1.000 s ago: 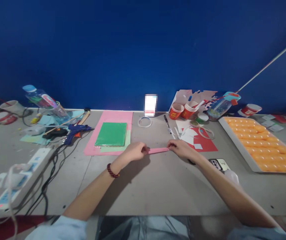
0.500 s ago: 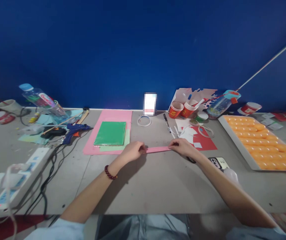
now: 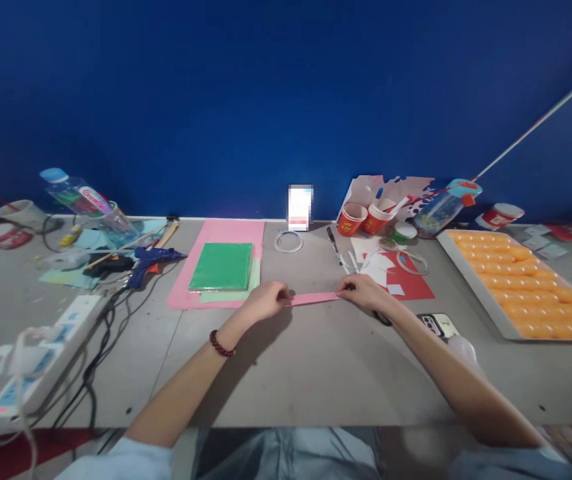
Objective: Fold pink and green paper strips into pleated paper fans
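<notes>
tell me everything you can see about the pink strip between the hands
The pink strip is long, narrow and plain, and looks like paper. It runs nearly straight from left to right, roughly level, over the front-middle of the grey table. The left hand pinches it at one end and the right hand at the other, so both tips are hidden. Whether its underside touches the table, or whether it is folded, I cannot tell.

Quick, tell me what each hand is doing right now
Left hand: closed, pinching one end of the pink paper strip.
Right hand: closed, pinching the strip's other end.
</notes>
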{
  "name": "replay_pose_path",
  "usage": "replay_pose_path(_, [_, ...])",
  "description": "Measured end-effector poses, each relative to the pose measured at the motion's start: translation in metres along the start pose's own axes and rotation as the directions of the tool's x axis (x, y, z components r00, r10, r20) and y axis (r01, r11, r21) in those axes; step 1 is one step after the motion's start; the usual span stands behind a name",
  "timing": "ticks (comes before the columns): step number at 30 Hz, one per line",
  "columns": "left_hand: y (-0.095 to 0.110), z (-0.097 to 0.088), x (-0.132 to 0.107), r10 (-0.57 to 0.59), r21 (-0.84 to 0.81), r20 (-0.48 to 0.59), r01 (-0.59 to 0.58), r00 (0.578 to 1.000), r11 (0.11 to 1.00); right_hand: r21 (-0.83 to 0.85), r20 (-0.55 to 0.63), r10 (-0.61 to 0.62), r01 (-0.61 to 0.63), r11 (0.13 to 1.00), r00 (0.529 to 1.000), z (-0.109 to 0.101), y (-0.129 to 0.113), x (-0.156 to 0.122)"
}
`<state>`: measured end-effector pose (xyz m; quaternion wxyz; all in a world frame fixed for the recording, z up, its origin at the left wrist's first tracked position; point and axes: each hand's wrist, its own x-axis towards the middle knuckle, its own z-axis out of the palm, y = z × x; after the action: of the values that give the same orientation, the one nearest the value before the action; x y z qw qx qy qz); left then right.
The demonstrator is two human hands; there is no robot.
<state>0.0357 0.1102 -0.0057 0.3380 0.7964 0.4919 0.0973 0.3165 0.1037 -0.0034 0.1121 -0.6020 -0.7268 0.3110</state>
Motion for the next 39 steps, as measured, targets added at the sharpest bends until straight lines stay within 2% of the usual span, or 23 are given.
replay_pose_path(6, [-0.007,-0.002,0.006,0.052,-0.119,0.054,-0.046,0.997,0.992,-0.01,-0.04,0.03,-0.031,0.999,0.999,0.0,-0.008,-0.005])
replay_pose_path(13, [-0.011,0.002,0.003,0.049,-0.212,0.01,-0.046,0.999,0.976,0.007,-0.042,0.021,-0.021,1.0,0.999,0.002,-0.003,-0.004])
replay_pose_path(25, [-0.013,0.0,0.004,0.048,-0.242,0.04,-0.037,0.998,0.97,0.027,-0.01,0.024,-0.024,0.999,1.0,-0.001,-0.005,-0.003])
replay_pose_path(39, [-0.012,0.0,-0.002,0.073,-0.209,-0.012,-0.074,0.997,0.975,0.033,-0.009,0.018,-0.017,0.999,1.0,0.001,0.0,-0.001])
